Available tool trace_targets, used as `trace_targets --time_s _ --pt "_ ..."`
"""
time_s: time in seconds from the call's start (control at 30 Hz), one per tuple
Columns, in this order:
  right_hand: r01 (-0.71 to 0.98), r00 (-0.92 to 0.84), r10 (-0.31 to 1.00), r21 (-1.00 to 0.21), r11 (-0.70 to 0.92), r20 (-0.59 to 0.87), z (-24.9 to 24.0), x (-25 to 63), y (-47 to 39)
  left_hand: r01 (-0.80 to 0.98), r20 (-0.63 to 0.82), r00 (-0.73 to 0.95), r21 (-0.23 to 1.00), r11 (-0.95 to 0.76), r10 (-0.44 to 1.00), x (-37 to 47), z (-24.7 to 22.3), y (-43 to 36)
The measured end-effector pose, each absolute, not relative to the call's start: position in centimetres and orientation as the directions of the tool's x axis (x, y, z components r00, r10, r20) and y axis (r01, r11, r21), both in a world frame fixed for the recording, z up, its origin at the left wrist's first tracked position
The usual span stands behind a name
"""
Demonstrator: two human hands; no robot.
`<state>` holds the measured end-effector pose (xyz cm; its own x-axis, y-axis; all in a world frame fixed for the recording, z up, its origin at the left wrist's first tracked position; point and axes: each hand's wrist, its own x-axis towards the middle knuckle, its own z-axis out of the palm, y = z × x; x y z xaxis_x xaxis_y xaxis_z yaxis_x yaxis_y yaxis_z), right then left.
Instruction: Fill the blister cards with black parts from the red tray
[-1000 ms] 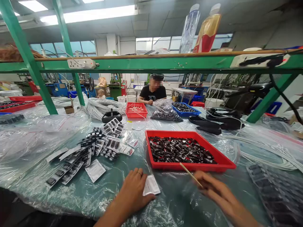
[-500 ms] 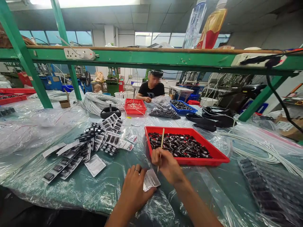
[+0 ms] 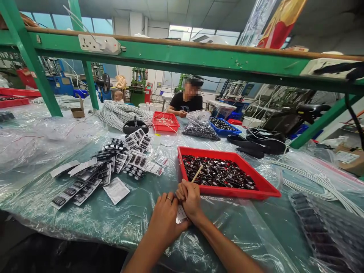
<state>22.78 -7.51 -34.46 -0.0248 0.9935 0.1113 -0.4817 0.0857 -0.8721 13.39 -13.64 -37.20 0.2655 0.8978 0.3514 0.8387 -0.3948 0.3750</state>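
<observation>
My left hand (image 3: pixel 167 214), with a ring on one finger, presses a small white packet (image 3: pixel 181 215) against the plastic-covered table. My right hand (image 3: pixel 190 197) is closed around a thin wooden stick (image 3: pixel 197 173) and touches the packet's upper part, beside my left fingers. Most of the packet is hidden under both hands. Just beyond them is a red tray (image 3: pixel 236 192) full of small black pieces. Left of my hands lie another white packet (image 3: pixel 116 190) and a pile of blister strips (image 3: pixel 82 184) with black pieces.
A bag of dark pieces (image 3: pixel 200 129), a blue tray (image 3: pixel 227 132) and a smaller red tray (image 3: pixel 165 129) stand farther back. A person (image 3: pixel 187 99) sits opposite. Cable coils (image 3: pixel 122 113) lie back left. A green shelf beam (image 3: pixel 170 57) crosses above; bubble wrap (image 3: pixel 327 227) is at right.
My right hand has moved down and left onto the packet, beside my left hand. The stick has tilted from nearly upright to slanting. The camera view has shifted slightly.
</observation>
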Motion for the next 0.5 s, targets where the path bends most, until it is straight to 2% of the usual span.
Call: trace_targets --time_s 0.27,0.5 --pt "-0.453 -0.156 0.988 -0.890 -0.057 0.017 -33.7 25.3 -11.1 0.865 0.275 0.262 0.359 -0.351 0.925 13.2 -36.1 -14.1" --pt "-0.524 -0.112 0.986 -0.850 0.047 0.124 -32.6 24.5 -10.5 0.841 0.219 0.245 0.436 -0.319 0.945 12.3 -35.0 -15.0"
